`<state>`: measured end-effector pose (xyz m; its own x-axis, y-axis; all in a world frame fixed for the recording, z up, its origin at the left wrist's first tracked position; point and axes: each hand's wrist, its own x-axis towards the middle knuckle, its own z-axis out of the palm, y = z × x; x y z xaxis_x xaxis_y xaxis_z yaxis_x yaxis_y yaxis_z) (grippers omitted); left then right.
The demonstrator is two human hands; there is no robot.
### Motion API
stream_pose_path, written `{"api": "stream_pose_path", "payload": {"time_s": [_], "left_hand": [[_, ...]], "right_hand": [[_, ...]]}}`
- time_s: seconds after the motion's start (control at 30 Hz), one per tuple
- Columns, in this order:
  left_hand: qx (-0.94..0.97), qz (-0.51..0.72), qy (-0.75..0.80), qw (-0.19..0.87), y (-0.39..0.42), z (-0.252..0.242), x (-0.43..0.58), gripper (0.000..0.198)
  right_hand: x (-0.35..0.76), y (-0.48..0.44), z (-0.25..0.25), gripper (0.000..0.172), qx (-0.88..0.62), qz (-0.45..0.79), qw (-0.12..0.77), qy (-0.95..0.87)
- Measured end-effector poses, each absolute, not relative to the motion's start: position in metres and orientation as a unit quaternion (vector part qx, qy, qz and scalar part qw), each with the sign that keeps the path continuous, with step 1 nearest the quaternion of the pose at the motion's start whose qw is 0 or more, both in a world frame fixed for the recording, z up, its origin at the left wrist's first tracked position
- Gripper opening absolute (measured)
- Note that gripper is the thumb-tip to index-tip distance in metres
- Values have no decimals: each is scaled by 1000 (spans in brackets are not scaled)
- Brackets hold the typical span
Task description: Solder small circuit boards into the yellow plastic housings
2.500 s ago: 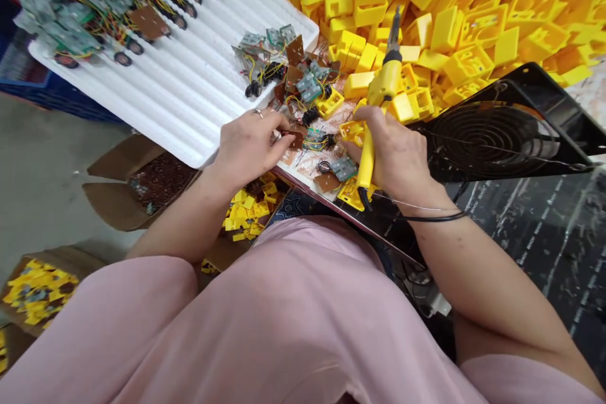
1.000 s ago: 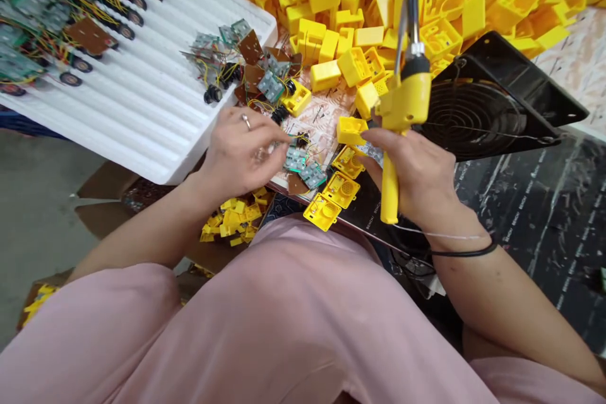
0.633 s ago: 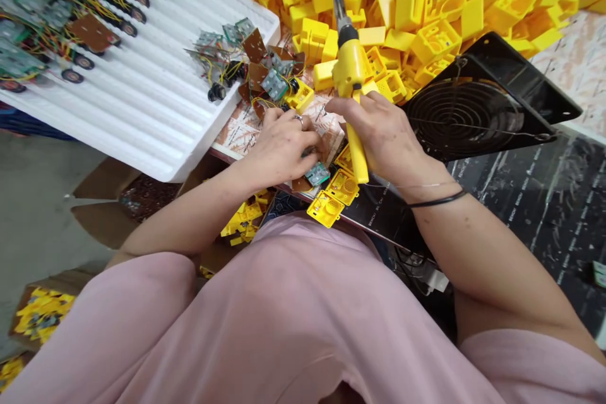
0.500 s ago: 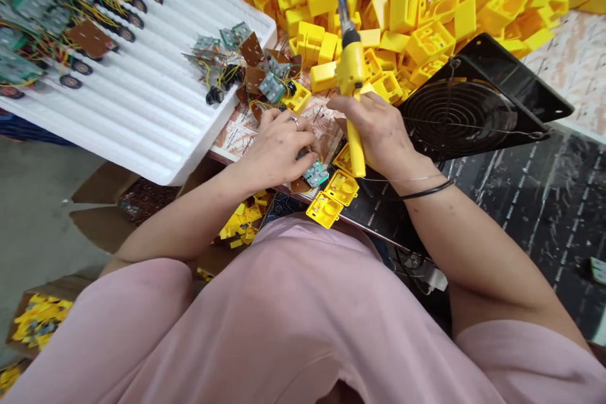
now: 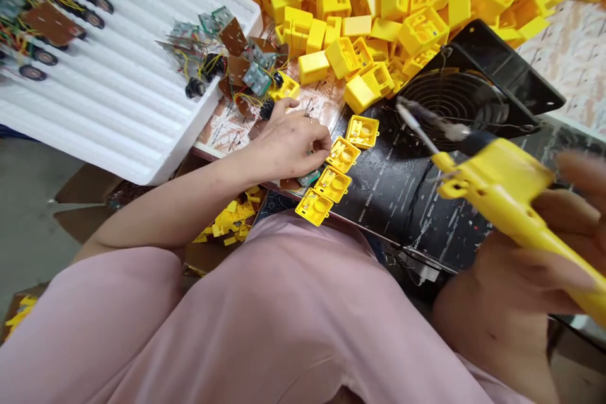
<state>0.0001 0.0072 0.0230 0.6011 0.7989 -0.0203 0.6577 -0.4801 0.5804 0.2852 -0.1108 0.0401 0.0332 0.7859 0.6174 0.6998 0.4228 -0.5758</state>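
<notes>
My left hand (image 5: 288, 145) is at the table's near edge, thumb and forefinger curled together and the outer fingers partly stretched. What the pinch holds is hidden. A green circuit board (image 5: 310, 178) shows partly beneath this hand. Right beside it runs a slanting row of several open yellow plastic cases (image 5: 332, 184) with small metal parts inside. Raised at the right, my right hand (image 5: 534, 252), blurred, is wrapped round a yellow soldering gun (image 5: 506, 183). Its metal tip points up and left, in front of the black fan.
A black fan (image 5: 454, 95) stands on the black mat (image 5: 374, 183). Yellow cases (image 5: 355, 25) are heaped at the back. On a white foam tray (image 5: 118, 76) lie wired boards and small round speakers; more boards (image 5: 258, 76) hang over its corner. Boxes with yellow parts (image 5: 231, 221) stand below the table.
My right hand has swung the soldering gun right and towards me, from upright to slanting. My left hand has shifted slightly right over the board, and more of the case row shows.
</notes>
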Motion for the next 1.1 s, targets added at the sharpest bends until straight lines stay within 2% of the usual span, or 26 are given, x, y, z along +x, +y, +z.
{"api": "stream_pose_path", "payload": {"time_s": [0.07,0.1,0.17,0.2,0.23,0.33,0.43,0.5,0.57,0.67,0.73,0.93,1.1], "left_hand": [[837,118,428,321,10,27,-1,20],[828,113,430,342,11,28,-1,20],[819,105,438,354,11,29,-2,18],[822,104,444,343,10,28,-1,18],[828,104,448,321,9,28,0,17],[856,103,449,235,6,25,4,18],[878,86,432,185,4,25,8,18],[885,72,426,174,4,27,11,18],[885,57,429,171,5,29,14,17],[886,32,431,169,7,31,17,14],[888,20,428,165,9,31,18,14],[896,10,418,151,14,29,20,14],[905,13,403,138,17,28,20,15]], "right_hand": [[291,-105,22,44,-518,-33,583,-625],[292,-100,13,43,-493,-83,667,-553],[292,-92,-2,58,-485,-89,743,-452],[291,-91,-7,59,-489,-82,757,-425],[290,-91,-10,53,-499,-70,753,-422],[285,-102,-9,19,-507,-47,688,-516],[280,-116,1,56,-489,49,591,-639],[276,-120,9,65,-460,84,551,-691],[271,-121,17,57,-451,90,512,-726],[263,-118,27,34,-455,101,449,-762],[260,-116,29,25,-445,94,423,-784],[259,-108,26,31,-401,52,424,-810],[259,-105,36,19,-401,69,389,-827]]}}
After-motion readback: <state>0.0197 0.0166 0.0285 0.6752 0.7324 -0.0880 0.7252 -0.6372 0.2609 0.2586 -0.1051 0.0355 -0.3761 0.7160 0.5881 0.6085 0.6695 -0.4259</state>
